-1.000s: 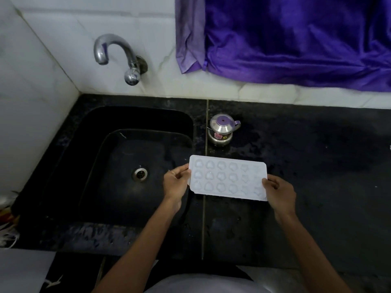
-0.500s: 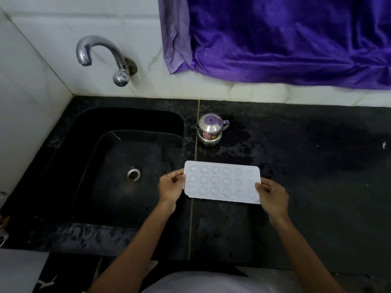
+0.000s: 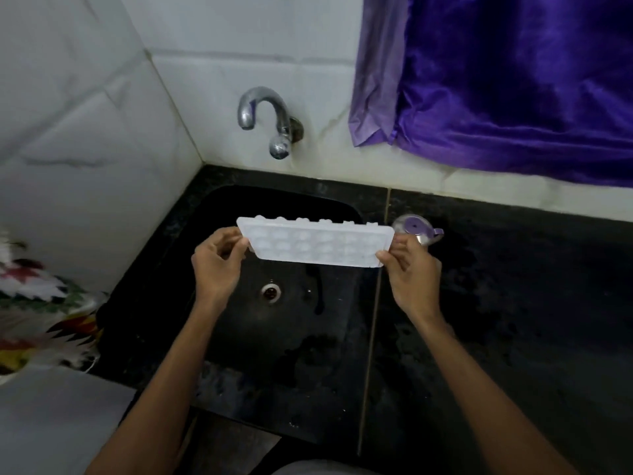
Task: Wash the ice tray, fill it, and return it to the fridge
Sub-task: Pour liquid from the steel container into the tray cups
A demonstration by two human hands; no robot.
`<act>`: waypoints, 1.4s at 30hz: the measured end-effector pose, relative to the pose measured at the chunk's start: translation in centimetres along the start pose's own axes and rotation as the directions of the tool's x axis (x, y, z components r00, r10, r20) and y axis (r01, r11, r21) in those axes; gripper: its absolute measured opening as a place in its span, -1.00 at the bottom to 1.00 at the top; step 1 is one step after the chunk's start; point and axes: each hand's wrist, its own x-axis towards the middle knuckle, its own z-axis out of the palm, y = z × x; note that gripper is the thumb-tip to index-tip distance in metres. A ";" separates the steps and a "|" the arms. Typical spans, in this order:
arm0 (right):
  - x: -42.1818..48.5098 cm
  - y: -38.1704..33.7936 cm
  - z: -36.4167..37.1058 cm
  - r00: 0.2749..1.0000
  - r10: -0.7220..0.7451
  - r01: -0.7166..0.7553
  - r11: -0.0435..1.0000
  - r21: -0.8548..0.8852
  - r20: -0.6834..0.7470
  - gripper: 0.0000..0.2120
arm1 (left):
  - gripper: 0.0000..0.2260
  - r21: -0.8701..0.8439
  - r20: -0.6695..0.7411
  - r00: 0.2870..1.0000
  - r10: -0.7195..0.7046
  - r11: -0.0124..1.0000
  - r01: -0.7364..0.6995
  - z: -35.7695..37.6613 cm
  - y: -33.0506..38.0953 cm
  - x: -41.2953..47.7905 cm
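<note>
Head camera: A white ice tray [image 3: 318,246] is held in the air over a black sink [image 3: 291,351], below the spout of the tap and above the drain [image 3: 271,292]. The tray is tilted, with rows of moulded cells facing the camera. The left hand [image 3: 217,265] pinches the tray's left short end between thumb and curled fingers, and the right hand [image 3: 412,275] pinches the right short end the same way. Both bare forearms reach up from the bottom of the frame.

A curved chrome tap [image 3: 263,114] juts from the white tiled wall [image 3: 239,36] behind the sink; no water can be seen running. Just right of the sink, a small steel pot with a purple lid [image 3: 416,226] stands on the black stone counter [image 3: 531,320], partly hidden by the tray's right corner and the right hand's fingers. A purple curtain [image 3: 513,80] hangs over the wall at upper right. A blurred patterned cloth [image 3: 34,310] lies at the left edge.
</note>
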 end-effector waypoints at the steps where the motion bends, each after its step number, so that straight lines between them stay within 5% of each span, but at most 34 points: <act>1: 0.3 0.1 1.1 0.998 -0.044 0.047 0.998 -0.051 0.046 -0.86 | -0.85 0.049 0.011 1.000 0.020 0.999 -0.020 -0.8 -0.5 0.3; 6: 1.3 -1.8 4.3 0.953 -0.295 0.283 0.948 -0.147 -0.070 -0.89 | -0.88 0.183 -0.103 0.981 0.167 0.972 -0.146 -3.4 -2.2 0.2; 13: 2.3 -1.2 6.5 0.947 -0.315 0.322 0.927 -0.191 0.064 -0.80 | -0.87 0.238 -0.141 0.972 0.188 0.959 -0.151 -4.7 -3.5 1.2; 15: 1.8 -1.0 6.7 0.959 -0.265 0.279 0.941 -0.191 0.097 -0.84 | -0.87 0.222 -0.136 0.976 0.169 0.965 -0.137 -5.0 -3.5 1.2; 20: 1.3 -0.8 4.8 0.994 -0.083 0.084 0.996 0.016 -0.074 -0.84 | -0.85 0.120 -0.088 0.988 0.129 0.986 -0.118 -2.7 -0.7 2.3; 26: -1.5 2.8 -2.9 0.940 0.148 -0.161 0.987 -0.019 -0.307 -0.78 | -0.82 0.007 0.135 0.988 0.078 0.997 -0.080 4.9 1.3 -1.4; 33: -6.1 6.9 -10.0 0.839 0.424 -0.456 0.890 -0.017 -0.340 -0.77 | -0.82 -0.032 0.328 0.940 -0.096 0.993 0.113 12.5 2.2 -7.3; 42: -9.7 10.6 -12.9 0.791 0.521 -0.566 0.822 -0.061 -0.320 -0.77 | -0.83 0.133 0.398 0.892 -0.212 0.976 0.173 16.2 0.4 -12.2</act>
